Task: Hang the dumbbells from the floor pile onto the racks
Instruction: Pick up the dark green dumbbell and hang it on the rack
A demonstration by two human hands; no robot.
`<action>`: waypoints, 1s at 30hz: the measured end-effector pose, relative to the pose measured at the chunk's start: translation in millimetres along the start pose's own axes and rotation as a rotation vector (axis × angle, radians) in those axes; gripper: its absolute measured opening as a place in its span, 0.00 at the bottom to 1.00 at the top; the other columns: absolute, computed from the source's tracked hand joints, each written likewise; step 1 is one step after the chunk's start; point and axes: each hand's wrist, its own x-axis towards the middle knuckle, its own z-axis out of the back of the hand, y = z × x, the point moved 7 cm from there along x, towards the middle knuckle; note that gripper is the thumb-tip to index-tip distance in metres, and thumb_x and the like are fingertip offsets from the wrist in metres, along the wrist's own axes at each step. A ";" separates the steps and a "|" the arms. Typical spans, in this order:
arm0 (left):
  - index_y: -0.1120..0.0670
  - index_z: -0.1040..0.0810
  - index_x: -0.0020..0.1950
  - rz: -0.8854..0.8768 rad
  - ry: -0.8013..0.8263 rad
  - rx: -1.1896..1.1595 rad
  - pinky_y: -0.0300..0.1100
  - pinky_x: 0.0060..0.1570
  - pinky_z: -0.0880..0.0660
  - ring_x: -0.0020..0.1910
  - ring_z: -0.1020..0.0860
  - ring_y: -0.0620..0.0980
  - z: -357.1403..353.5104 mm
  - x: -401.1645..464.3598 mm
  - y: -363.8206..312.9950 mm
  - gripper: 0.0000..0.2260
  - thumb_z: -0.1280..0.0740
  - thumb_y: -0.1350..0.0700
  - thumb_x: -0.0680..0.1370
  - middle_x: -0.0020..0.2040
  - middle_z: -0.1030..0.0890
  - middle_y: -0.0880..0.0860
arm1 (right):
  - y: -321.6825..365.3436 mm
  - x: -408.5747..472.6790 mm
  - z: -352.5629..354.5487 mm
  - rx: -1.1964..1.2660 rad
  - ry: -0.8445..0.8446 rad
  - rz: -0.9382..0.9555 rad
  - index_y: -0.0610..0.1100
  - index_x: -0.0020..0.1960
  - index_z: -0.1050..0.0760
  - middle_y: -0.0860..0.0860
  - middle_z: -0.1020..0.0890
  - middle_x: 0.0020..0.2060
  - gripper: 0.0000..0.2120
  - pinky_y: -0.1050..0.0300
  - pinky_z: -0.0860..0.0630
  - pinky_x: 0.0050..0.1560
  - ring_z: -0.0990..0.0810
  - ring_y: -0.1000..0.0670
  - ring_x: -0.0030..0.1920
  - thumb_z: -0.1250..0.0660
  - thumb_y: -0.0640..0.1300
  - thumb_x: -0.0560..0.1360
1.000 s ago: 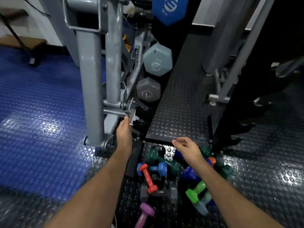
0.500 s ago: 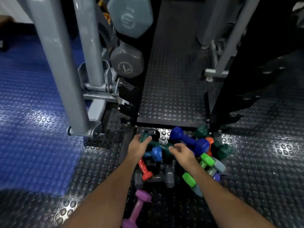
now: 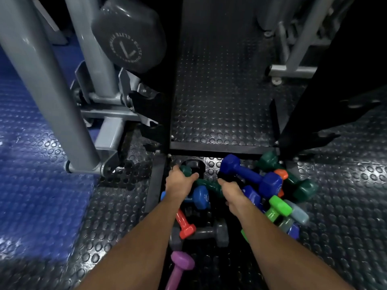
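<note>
On studded flooring (image 3: 345, 216), a dark green dumbbell (image 3: 206, 185) is gripped by the left hand (image 3: 179, 182); the right hand (image 3: 232, 190) is curled, its hold unclear, beside a blue dumbbell (image 3: 251, 176).

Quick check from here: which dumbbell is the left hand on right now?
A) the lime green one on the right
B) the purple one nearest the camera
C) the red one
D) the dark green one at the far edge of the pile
D: the left hand curls over the head of the dark green dumbbell, whose handle runs toward the right hand; the purple dumbbell lies untouched.
</note>
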 end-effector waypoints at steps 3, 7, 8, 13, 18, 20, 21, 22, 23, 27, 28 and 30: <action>0.58 0.29 0.70 0.022 0.010 0.020 0.55 0.61 0.23 0.59 0.21 0.59 -4.1 2.2 4.0 0.39 0.24 0.37 0.67 0.61 0.21 0.58 | -4.2 11.2 -3.5 -0.062 0.000 -0.002 0.39 0.74 0.34 0.45 0.23 0.61 0.24 0.51 0.29 0.58 0.25 0.44 0.59 0.34 0.49 0.83; 0.57 0.29 0.68 0.016 -0.010 0.031 0.51 0.56 0.22 0.56 0.20 0.60 -5.2 0.0 3.0 0.30 0.25 0.43 0.73 0.58 0.20 0.58 | -7.4 22.5 -4.4 -0.268 -0.097 0.034 0.34 0.70 0.30 0.41 0.20 0.60 0.25 0.53 0.23 0.53 0.21 0.42 0.56 0.30 0.49 0.81; 0.57 0.28 0.67 0.011 -0.019 0.032 0.51 0.55 0.22 0.55 0.20 0.60 -4.8 -0.5 2.8 0.28 0.26 0.45 0.74 0.58 0.20 0.58 | -4.8 20.9 -3.2 -0.321 -0.132 0.050 0.33 0.67 0.28 0.40 0.19 0.58 0.23 0.55 0.24 0.47 0.20 0.43 0.51 0.30 0.48 0.81; 0.61 0.29 0.64 0.030 -0.067 -0.081 0.36 0.40 0.27 0.42 0.23 0.48 4.5 -6.7 8.9 0.23 0.26 0.52 0.76 0.50 0.20 0.53 | 9.2 9.3 3.7 -0.416 -0.200 0.151 0.36 0.61 0.25 0.42 0.18 0.51 0.19 0.55 0.24 0.41 0.19 0.45 0.44 0.29 0.49 0.80; 0.60 0.27 0.59 0.021 -0.204 -0.268 0.35 0.38 0.28 0.41 0.21 0.47 33.4 -28.0 14.9 0.22 0.23 0.52 0.73 0.49 0.17 0.54 | 41.8 -30.0 5.6 -0.424 -0.200 0.313 0.41 0.61 0.25 0.47 0.18 0.48 0.16 0.54 0.25 0.45 0.18 0.47 0.44 0.28 0.50 0.79; 0.57 0.25 0.57 0.006 -0.283 -0.356 0.33 0.38 0.27 0.41 0.18 0.46 52.4 -40.3 10.3 0.22 0.21 0.51 0.70 0.46 0.17 0.50 | 58.0 -53.5 7.7 -0.394 -0.209 0.366 0.44 0.59 0.25 0.51 0.18 0.45 0.15 0.55 0.24 0.45 0.19 0.50 0.42 0.27 0.52 0.78; 0.57 0.25 0.55 -0.009 -0.309 -0.381 0.30 0.36 0.27 0.39 0.18 0.42 61.6 -44.9 7.1 0.21 0.20 0.51 0.70 0.43 0.18 0.48 | 65.7 -65.3 9.4 -0.365 -0.215 0.390 0.46 0.58 0.25 0.53 0.19 0.43 0.16 0.55 0.24 0.45 0.19 0.52 0.41 0.26 0.53 0.77; 0.56 0.25 0.54 -0.024 -0.321 -0.420 0.26 0.33 0.29 0.35 0.20 0.37 72.2 -52.7 1.3 0.19 0.20 0.53 0.70 0.41 0.19 0.47 | 72.6 -78.2 10.6 -0.325 -0.215 0.414 0.48 0.57 0.25 0.55 0.19 0.42 0.17 0.54 0.23 0.45 0.19 0.54 0.41 0.25 0.54 0.75; 0.56 0.24 0.54 -0.041 -0.330 -0.451 0.25 0.31 0.29 0.32 0.21 0.35 82.6 -57.1 -3.7 0.18 0.20 0.55 0.71 0.39 0.20 0.46 | 79.4 -90.9 11.7 -0.270 -0.199 0.442 0.50 0.56 0.26 0.55 0.18 0.43 0.18 0.54 0.23 0.45 0.19 0.54 0.42 0.23 0.56 0.73; 0.52 0.22 0.55 -0.129 -0.390 -0.522 0.26 0.33 0.27 0.39 0.19 0.39 134.6 -75.4 -21.8 0.20 0.19 0.51 0.69 0.43 0.17 0.47 | 98.9 -130.9 4.9 0.107 0.093 0.414 0.48 0.59 0.26 0.48 0.14 0.49 0.23 0.54 0.23 0.46 0.15 0.47 0.48 0.19 0.51 0.71; 0.51 0.22 0.54 -0.146 -0.404 -0.530 0.29 0.35 0.26 0.41 0.18 0.41 149.9 -81.7 -26.8 0.20 0.18 0.50 0.68 0.43 0.17 0.47 | 101.8 -139.7 1.1 0.205 0.200 0.356 0.45 0.61 0.27 0.45 0.13 0.50 0.24 0.51 0.22 0.45 0.15 0.45 0.47 0.20 0.49 0.71; 0.50 0.22 0.53 -0.159 -0.418 -0.546 0.34 0.37 0.26 0.41 0.17 0.45 178.1 -89.1 -31.1 0.21 0.18 0.47 0.67 0.43 0.16 0.48 | 109.4 -157.5 -5.3 0.338 0.382 0.275 0.41 0.63 0.27 0.39 0.13 0.52 0.27 0.46 0.19 0.45 0.16 0.42 0.46 0.21 0.46 0.69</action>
